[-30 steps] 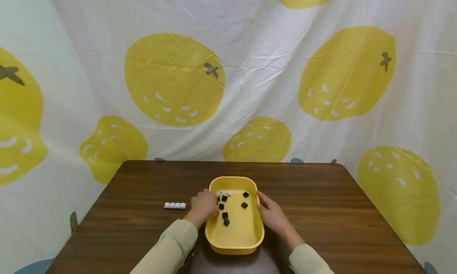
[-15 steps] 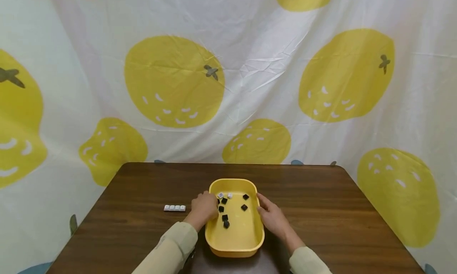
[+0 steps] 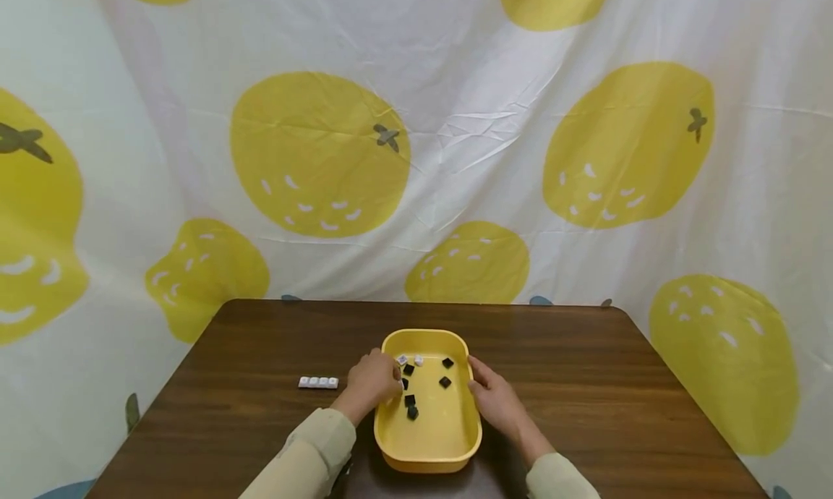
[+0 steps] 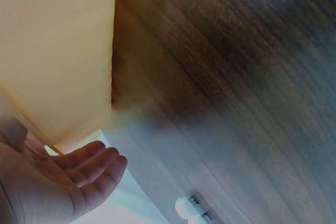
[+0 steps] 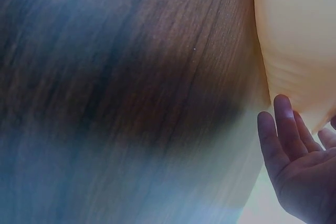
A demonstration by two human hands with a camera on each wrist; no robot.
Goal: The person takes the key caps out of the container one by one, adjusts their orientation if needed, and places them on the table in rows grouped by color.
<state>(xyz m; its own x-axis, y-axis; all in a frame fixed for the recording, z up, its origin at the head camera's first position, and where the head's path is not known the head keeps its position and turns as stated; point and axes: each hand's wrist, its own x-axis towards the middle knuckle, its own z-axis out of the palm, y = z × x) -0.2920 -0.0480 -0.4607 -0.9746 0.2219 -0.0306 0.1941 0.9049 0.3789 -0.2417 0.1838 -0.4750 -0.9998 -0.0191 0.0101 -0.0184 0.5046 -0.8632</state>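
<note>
A yellow plastic tray (image 3: pixel 427 441) stands at the near middle of the table, with several black keycaps (image 3: pixel 445 382) and a few white keycaps (image 3: pixel 419 360) in it. My left hand (image 3: pixel 369 383) reaches over the tray's left rim. A small white keycap (image 3: pixel 400 385) shows at its fingertips and appears pinched, though the fingers mostly hide it. In the left wrist view the other fingers (image 4: pixel 97 174) curl loosely outside the tray wall. My right hand (image 3: pixel 500 400) holds the tray's right side near the rim, its outer fingers (image 5: pixel 286 129) extended along the wall.
Left of the tray, a row of several white keycaps (image 3: pixel 318 382) lies on the dark wooden table (image 3: pixel 586 383). A white cloth with yellow fruit prints (image 3: pixel 481 173) hangs behind the table's far edge.
The left hand has shifted slightly within the tray, and a white keycap now shows at its fingertips, partly covering a black one. The right hand stays at the tray's side.
</note>
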